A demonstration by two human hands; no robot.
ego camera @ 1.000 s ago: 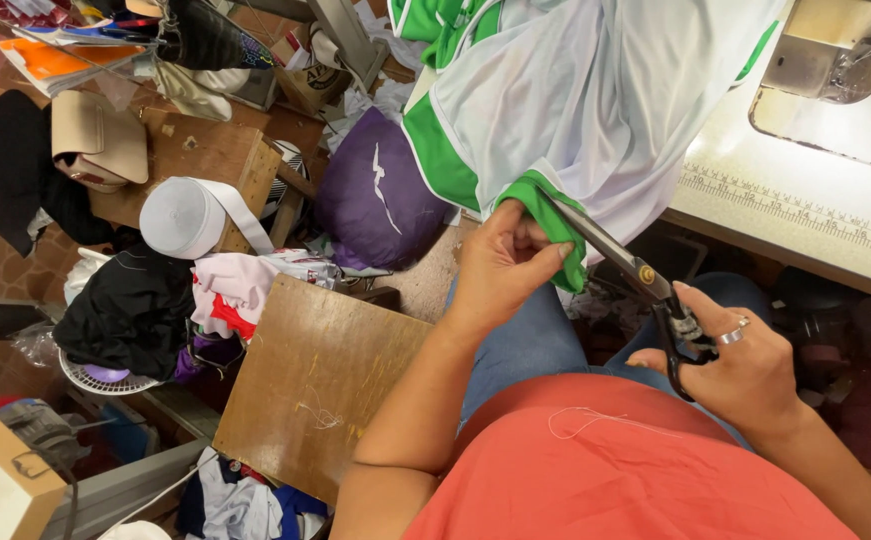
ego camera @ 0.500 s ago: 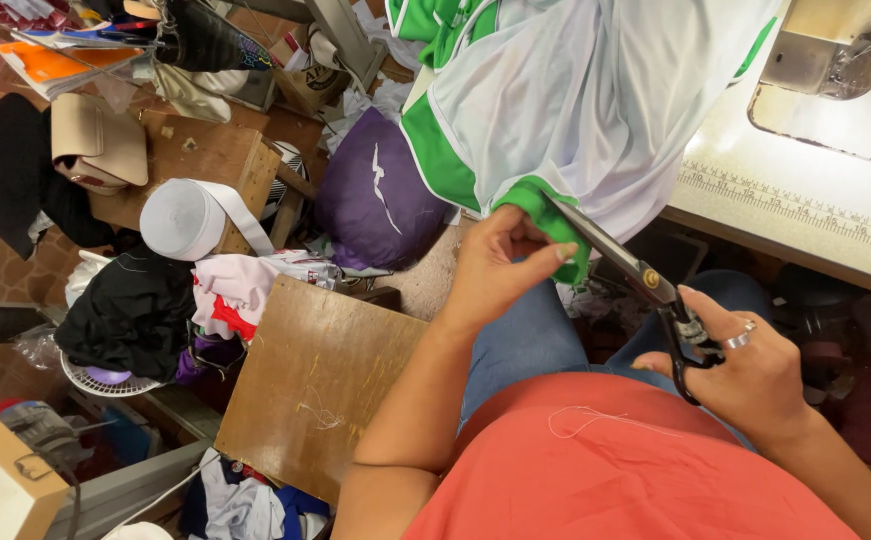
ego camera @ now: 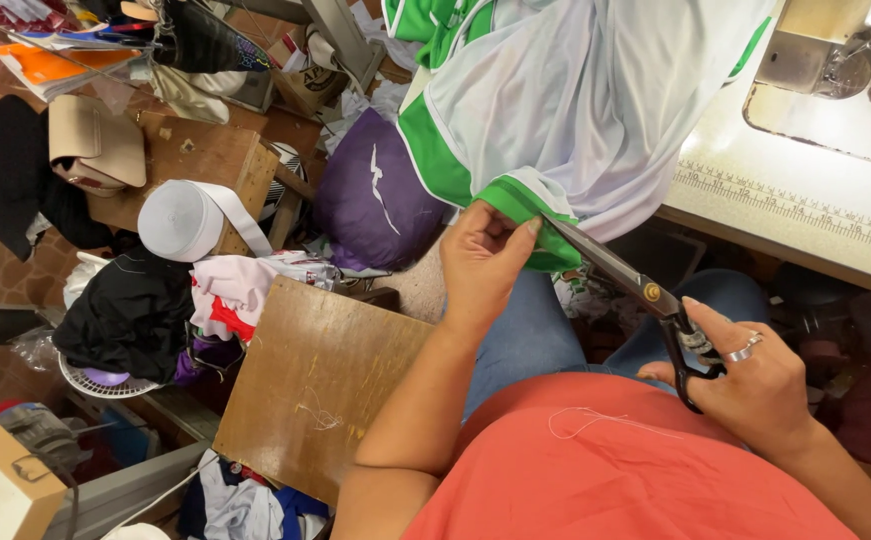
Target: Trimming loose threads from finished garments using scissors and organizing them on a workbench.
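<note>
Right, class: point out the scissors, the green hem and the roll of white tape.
scissors [ego camera: 645,290]: head view, pivot screw.
green hem [ego camera: 515,200]: head view, folded edge.
roll of white tape [ego camera: 173,220]: head view, flat face.

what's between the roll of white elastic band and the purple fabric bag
In the head view, a wooden box's corner and slanted wooden leg lie between the white elastic roll and purple fabric bag.

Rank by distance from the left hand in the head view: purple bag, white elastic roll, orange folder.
From the left hand:
1. Purple bag, just to its left on the floor pile.
2. White elastic roll, farther left, beside the wooden box.
3. Orange folder, far upper left corner.
</note>
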